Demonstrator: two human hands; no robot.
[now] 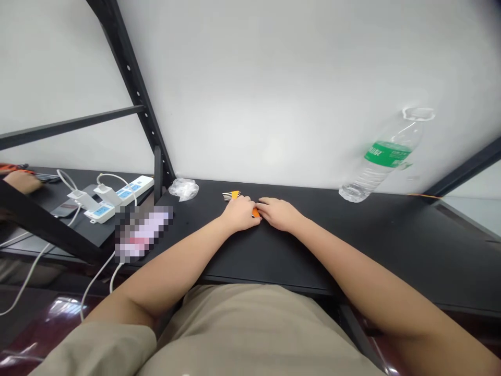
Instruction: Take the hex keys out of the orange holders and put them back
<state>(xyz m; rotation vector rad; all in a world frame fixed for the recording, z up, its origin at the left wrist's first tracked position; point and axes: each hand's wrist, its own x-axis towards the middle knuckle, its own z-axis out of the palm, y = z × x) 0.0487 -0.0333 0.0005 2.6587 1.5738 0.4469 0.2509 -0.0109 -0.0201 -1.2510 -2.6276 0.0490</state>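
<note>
My left hand (241,213) rests low over the black tabletop with its fingers bent around a small orange piece with black-and-white stripes (255,213). My right hand (277,213) meets it from the right, fingertips closed on the same piece. Just past my left hand's knuckles, an orange end with black-and-white stripes (234,196) sticks out. Whether it belongs to the same thing or to a second one, I cannot tell. My fingers cover most of what lies between them.
Crumpled clear plastic (183,189) lies by the wall at left. Nearer stands a blurred-out phone-like shape (144,234) with a white cable. A power strip (121,199) with chargers sits beyond the black frame (133,78). A clear bottle (385,156) with a green label stands at right. Another person's hand (21,181) shows far left.
</note>
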